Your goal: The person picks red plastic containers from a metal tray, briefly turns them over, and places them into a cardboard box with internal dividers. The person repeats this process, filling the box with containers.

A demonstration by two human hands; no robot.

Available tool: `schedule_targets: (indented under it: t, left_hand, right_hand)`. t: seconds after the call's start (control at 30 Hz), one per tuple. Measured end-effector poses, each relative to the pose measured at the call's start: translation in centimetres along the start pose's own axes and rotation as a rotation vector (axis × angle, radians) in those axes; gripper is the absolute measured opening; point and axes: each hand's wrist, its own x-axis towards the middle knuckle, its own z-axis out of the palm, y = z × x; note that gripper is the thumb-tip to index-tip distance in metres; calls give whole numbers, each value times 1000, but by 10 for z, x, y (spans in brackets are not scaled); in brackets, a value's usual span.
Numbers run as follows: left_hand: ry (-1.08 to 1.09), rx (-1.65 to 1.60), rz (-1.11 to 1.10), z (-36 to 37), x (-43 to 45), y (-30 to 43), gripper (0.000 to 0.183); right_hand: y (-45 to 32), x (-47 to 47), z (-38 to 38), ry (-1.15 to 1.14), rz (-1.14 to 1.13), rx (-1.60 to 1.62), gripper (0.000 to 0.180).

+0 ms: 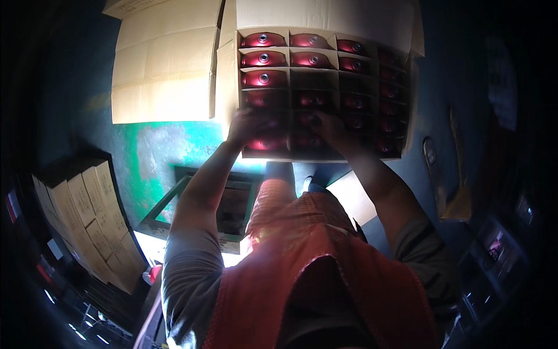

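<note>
An open cardboard box [257, 155] with a grid of cardboard dividers [288, 80] lies before me. Glossy red oval objects [263, 78], each with a round metal-looking fitting at its centre, fill many compartments. Two compartments in the third row are dark, and no red object can be made out there. At the box's near left side, my left hand [246, 126] reaches over a red object in deep shadow. My right hand [330, 127] is over the second column, its fingers at the fitting of another red object [305, 118]. Shadow hides whether either hand grips anything.
Cardboard sheets or closed cartons [165, 70] lie left of the box. Stacked cartons [93, 213] stand further left. A green-edged frame [174, 198] sits beside my legs on the worn green floor [148, 148]. A broom [457, 200] and a dustpan-like tool [431, 174] are on the right.
</note>
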Motion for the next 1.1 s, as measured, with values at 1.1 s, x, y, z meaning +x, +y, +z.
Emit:
schedule_targets:
  t: [1.1]
  left_hand:
    - [2109,-974,-177,139,-690,398,33]
  right_hand:
    - [-161,-455,168,-855,-87,1704,55]
